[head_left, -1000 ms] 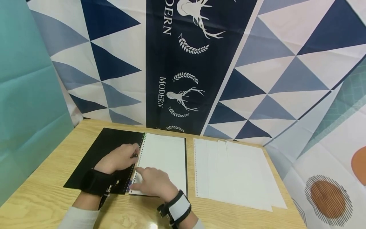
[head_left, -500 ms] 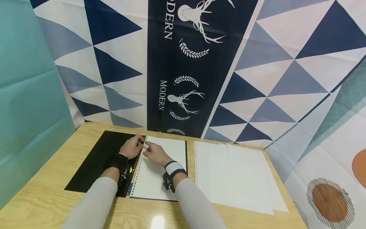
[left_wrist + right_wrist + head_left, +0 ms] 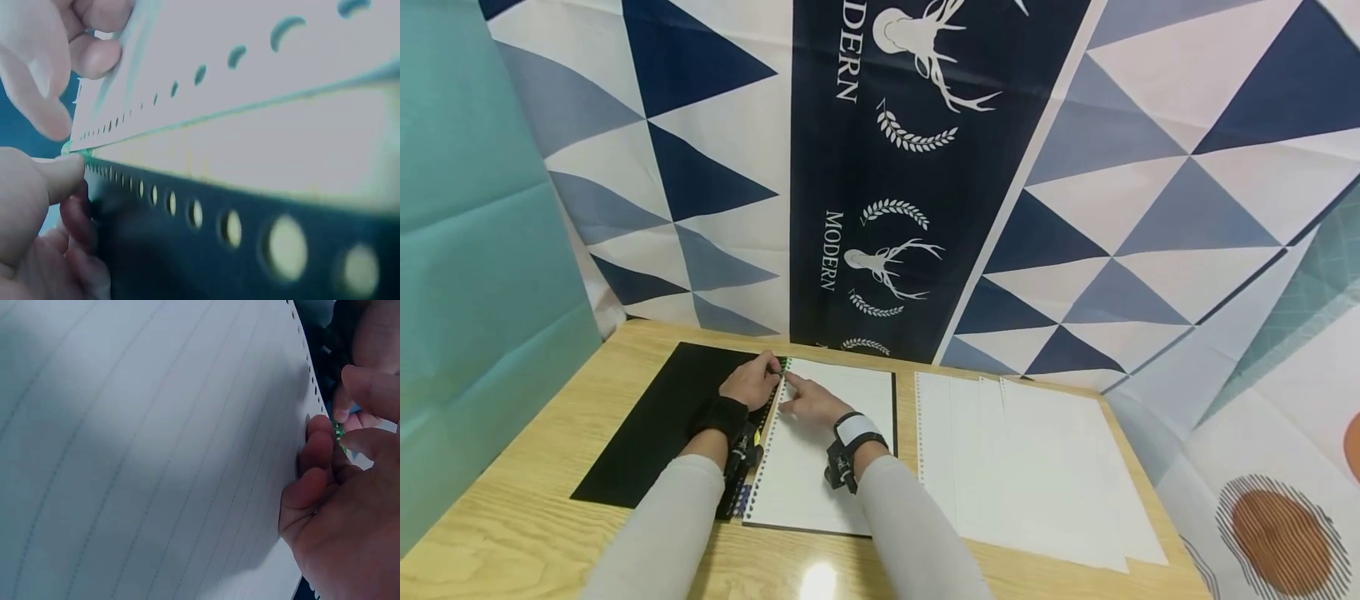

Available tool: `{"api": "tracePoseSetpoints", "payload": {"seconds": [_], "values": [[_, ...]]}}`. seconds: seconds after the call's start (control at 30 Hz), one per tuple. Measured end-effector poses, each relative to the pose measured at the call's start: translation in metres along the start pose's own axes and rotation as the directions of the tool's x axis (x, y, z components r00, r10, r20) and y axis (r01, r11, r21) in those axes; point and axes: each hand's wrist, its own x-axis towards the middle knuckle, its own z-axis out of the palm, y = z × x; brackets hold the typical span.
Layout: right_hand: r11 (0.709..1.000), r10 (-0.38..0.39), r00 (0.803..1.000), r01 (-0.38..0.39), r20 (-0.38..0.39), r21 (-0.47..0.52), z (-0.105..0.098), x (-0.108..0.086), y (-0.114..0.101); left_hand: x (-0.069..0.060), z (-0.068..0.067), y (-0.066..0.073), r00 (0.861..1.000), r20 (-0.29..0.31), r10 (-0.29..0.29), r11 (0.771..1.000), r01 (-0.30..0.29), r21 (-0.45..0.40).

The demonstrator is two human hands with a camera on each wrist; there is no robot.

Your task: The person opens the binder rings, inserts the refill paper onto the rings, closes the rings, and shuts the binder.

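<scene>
An opened loose-leaf notebook lies on the table, its black punched cover point(image 3: 647, 433) to the left and its white lined pages point(image 3: 842, 467) to the right. A small green binding strip point(image 3: 338, 432) joins the far end of the spine. My left hand point(image 3: 749, 383) pinches this strip at the edge of the cover, its thumb point(image 3: 62, 175) on top. From the right, my right hand point(image 3: 814, 403) reaches to the same spot, index finger extended toward the strip and other fingers bent over the page. Whether that fingertip touches the strip is unclear.
A blue-purple binding strip point(image 3: 742, 500) sits at the near end of the spine. Loose punched sheets point(image 3: 1037, 475) lie overlapping on the wooden table point(image 3: 512, 492), right of the notebook. Patterned cloth point(image 3: 722, 167) hangs behind the table.
Both hands have moved from the middle and near part of the spine to its far end. Over the last half second, they have shifted only slightly around the green strip.
</scene>
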Motion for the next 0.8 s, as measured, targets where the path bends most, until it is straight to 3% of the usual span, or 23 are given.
{"api": "tracePoseSetpoints", "payload": {"seconds": [0.13,0.3,0.5,0.8], "values": [[1.0,0.02,1.0,-0.02,-0.014,-0.024,0.0,-0.001,0.001,0.002,0.006,0.003,0.999,0.017,-0.048,0.999,0.048,0.001],[0.999,0.027,1.0,-0.027,-0.01,-0.024,0.002,0.002,-0.001,0.0,0.003,0.003,0.997,0.013,-0.074,0.997,0.074,-0.004],[0.998,0.059,0.998,-0.059,-0.027,-0.024,0.006,0.005,-0.006,0.0,-0.004,0.0,0.996,0.046,-0.081,0.997,0.081,0.0],[0.994,0.105,0.993,-0.106,-0.048,-0.018,0.006,0.008,-0.006,0.0,-0.002,0.005,0.995,0.016,-0.096,0.995,0.096,0.006]]}}
